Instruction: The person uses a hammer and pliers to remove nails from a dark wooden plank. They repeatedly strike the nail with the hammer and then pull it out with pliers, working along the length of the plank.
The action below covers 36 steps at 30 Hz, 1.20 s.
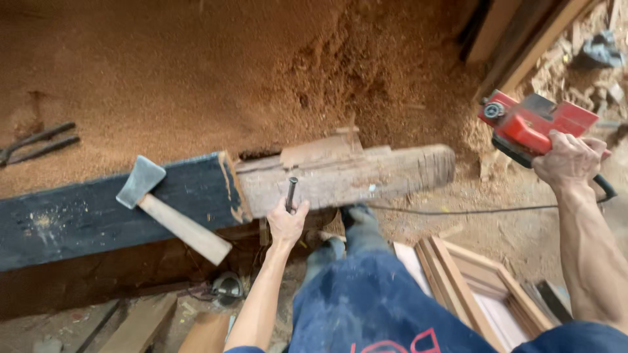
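My left hand [286,224] is closed on a short dark metal rod [292,191], held upright against the front face of a rough wooden beam [366,173]. My right hand [570,159] grips the handle of a red electric planer [533,123], held out to the right above the ground. A black cord [458,210] trails from the planer across the floor. A hatchet [171,209] with a grey head and pale wooden handle lies on the black-painted part of the beam [72,216]. My knee in dusty blue trousers [366,287] is bent under the beam.
Reddish sawdust [196,72] covers the ground behind the beam. Dark metal pincers [36,145] lie at far left. A wooden frame [484,287] lies at lower right, boards lean at upper right [523,39], and planks [140,323] lie at the bottom left.
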### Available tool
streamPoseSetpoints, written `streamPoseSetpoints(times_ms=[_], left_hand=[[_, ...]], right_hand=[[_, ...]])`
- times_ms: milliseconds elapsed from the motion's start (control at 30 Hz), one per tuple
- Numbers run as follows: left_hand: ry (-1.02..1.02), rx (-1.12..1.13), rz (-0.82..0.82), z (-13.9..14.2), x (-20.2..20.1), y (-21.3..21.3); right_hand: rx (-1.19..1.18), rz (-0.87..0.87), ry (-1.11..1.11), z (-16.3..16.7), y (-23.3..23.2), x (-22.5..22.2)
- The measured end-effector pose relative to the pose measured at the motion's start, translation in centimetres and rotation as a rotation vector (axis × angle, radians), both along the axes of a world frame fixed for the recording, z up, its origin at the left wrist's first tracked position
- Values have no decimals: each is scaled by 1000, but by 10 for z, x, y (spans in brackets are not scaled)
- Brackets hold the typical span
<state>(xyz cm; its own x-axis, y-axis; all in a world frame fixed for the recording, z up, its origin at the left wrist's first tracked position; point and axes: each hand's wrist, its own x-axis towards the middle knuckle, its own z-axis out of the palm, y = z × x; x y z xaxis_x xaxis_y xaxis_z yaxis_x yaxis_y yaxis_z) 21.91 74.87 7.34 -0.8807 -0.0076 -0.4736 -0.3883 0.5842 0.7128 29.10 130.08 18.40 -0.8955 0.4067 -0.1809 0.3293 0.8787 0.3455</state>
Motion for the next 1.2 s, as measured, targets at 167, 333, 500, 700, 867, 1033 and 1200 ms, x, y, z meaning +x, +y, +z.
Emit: streamPoseSetpoints(times_ms=[167,333,500,700,867,1033,1200], left_hand=[[-62,-25,45,-7,-32,6],[-145,-185,116,-10,-40,0],[-176,-288,134,-5,-53,1],[-115,-213,185,11,-66,-2],[-230,-189,168,19,-76,-6],[-182,-160,184,27,-78,-14],[-176,-170,162,25,-78,-19]], right_hand=[[-37,66,94,-24,-8,-131],[-42,266,137,-59,-54,-263],[-454,593,573,-86,-150,-383],[-923,797,671,-70,-326,-496],[-1444,522,89,-62,-462,-527],[-927,859,276,-61,-511,-514],[-895,878,786,-60,-491,-446]])
